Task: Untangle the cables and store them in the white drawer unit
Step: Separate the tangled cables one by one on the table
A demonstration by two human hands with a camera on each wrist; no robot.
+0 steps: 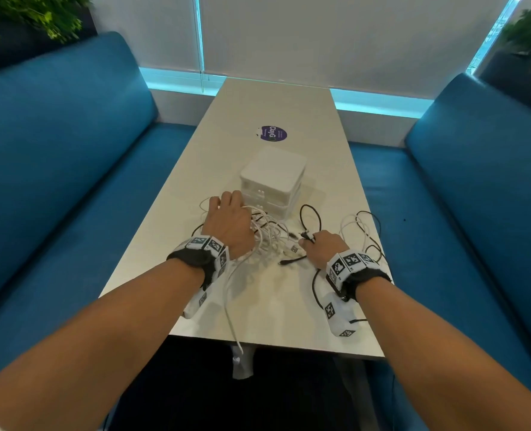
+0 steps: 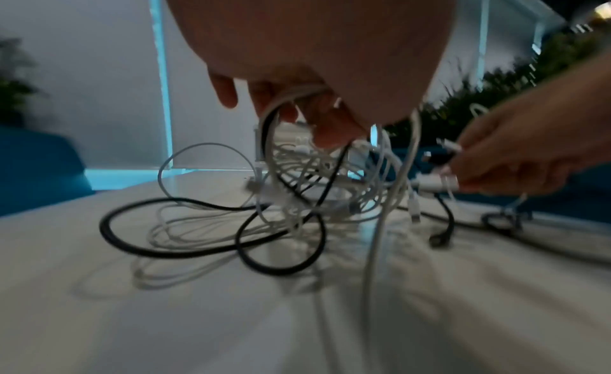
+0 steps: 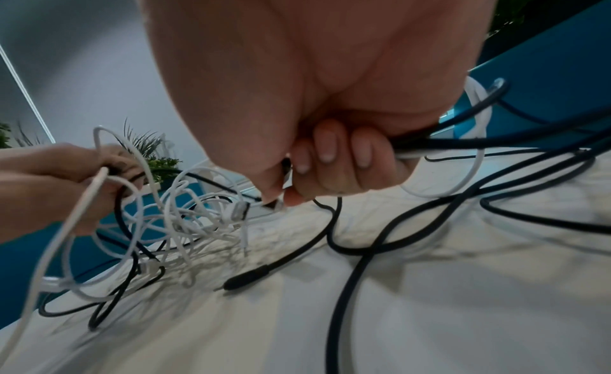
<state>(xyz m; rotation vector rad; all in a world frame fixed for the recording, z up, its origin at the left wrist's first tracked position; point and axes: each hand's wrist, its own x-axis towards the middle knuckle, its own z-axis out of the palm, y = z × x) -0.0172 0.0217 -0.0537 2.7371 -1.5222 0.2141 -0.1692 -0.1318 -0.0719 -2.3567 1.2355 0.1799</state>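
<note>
Left hand (image 1: pixel 226 222) curls round the white cable knot (image 1: pixel 268 234), mid-frame. Right hand (image 1: pixel 323 247) pinches connector ends (image 1: pixel 307 236); pulling apart could tighten it.

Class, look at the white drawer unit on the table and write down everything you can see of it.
The white drawer unit is a small, boxy stack of what looks like matte plastic, with a flat square top and shallow drawers. It stands upright mid-table, turned slightly. Its drawers look closed. The left hand lifts tangled cables just in front; whether any touch it cannot be told.
</note>
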